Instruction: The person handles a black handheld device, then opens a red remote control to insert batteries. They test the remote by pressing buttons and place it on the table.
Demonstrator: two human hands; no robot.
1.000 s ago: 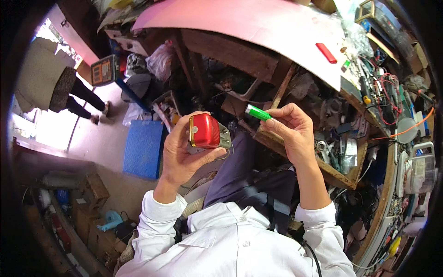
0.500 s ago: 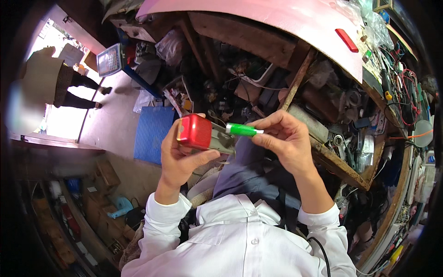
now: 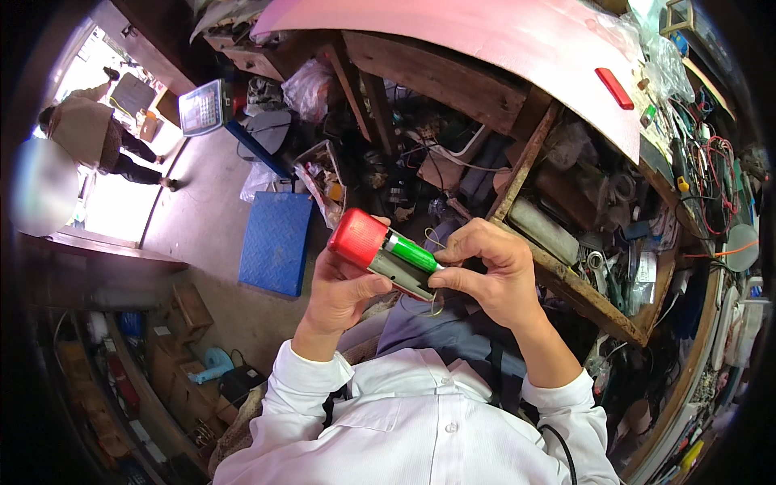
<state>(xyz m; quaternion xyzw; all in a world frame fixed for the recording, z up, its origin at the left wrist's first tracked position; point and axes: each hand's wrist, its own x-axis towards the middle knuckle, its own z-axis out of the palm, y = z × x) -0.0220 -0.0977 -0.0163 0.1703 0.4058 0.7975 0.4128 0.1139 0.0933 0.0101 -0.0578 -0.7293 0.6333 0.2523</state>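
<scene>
My left hand (image 3: 339, 295) is closed round a flashlight (image 3: 358, 237) with a red head and an opened grey body. Between the thumb and fingers of my right hand (image 3: 497, 271) is the outer end of a green cylindrical battery (image 3: 414, 254). The battery's other end lies against the grey body, just behind the red head. Thin pale wires loop out near the body's tail. Whether the battery sits fully inside the body is hard to tell, since my fingers hide its outer end.
A pink-topped bench (image 3: 453, 32) stands ahead, with a long red piece (image 3: 614, 89) on it. Cluttered shelves and tools line the right side. A scale with a blue platform (image 3: 275, 242) stands on the floor at left. A person (image 3: 97, 137) is by the doorway.
My right hand has brought the battery down and left against the flashlight's body. My left hand has turned the flashlight, its tail now pointing down to the right.
</scene>
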